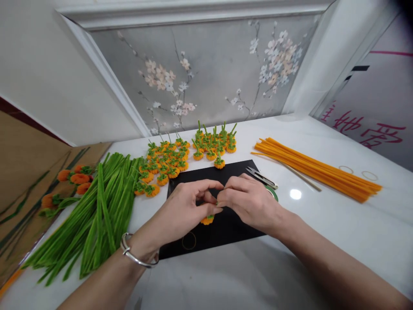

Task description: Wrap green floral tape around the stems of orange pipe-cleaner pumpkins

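A small orange pumpkin-like piece with green on top (pixel 207 220) shows just below my left hand (pixel 190 206), whose thumb and fingers are curled together at its top. My right hand (pixel 248 200) is closed in a pinch, its fingertips meeting those of my left hand above the piece. Something small and green shows between the fingertips, mostly hidden. Both hands are over a black mat (pixel 230 228). Thread snips (pixel 262 177) and a green-rimmed round item (pixel 272 192) lie beside my right hand, partly covered by it.
Several finished orange and green pieces (pixel 171 157) stand behind the mat. Green fuzzy stems (pixel 106 215) are heaped at the left, near orange balls (pixel 80 178). Orange stems (pixel 316 170) and a thin stick (pixel 301 177) lie at the right on the white table (pixel 348 232).
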`<state>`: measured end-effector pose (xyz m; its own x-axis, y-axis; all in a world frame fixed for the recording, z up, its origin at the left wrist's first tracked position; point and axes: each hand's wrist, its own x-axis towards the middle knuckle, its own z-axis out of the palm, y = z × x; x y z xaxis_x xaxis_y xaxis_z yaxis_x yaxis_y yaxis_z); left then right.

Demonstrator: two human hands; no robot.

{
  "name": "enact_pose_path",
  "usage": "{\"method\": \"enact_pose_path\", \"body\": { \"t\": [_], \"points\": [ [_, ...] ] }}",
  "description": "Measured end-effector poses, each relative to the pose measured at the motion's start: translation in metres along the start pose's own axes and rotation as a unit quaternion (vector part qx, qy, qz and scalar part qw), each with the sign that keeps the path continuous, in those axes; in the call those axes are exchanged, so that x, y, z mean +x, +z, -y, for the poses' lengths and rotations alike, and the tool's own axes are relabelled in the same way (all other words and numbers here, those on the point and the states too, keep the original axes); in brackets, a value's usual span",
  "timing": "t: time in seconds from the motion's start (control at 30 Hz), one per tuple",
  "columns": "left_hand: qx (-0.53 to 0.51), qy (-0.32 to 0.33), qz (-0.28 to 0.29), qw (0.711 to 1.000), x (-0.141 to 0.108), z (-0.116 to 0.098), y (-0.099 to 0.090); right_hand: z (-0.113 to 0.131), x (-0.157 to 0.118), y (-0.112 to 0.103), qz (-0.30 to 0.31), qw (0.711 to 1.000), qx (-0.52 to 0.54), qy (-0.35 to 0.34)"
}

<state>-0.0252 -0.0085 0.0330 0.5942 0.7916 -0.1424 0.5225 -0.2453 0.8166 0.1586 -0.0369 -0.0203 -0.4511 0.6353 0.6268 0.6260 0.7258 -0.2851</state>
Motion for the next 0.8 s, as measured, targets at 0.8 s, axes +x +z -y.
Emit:
{"method": "enact_pose_path", "body": {
  "t": [0.8],
  "points": [
    [0.064, 0.02, 0.015, 0.998, -0.0025, -0.0001, -0.003, 0.0017, 0.0024, 0.0016, 0.107, 0.993, 0.034, 0.045]
  ]
}}
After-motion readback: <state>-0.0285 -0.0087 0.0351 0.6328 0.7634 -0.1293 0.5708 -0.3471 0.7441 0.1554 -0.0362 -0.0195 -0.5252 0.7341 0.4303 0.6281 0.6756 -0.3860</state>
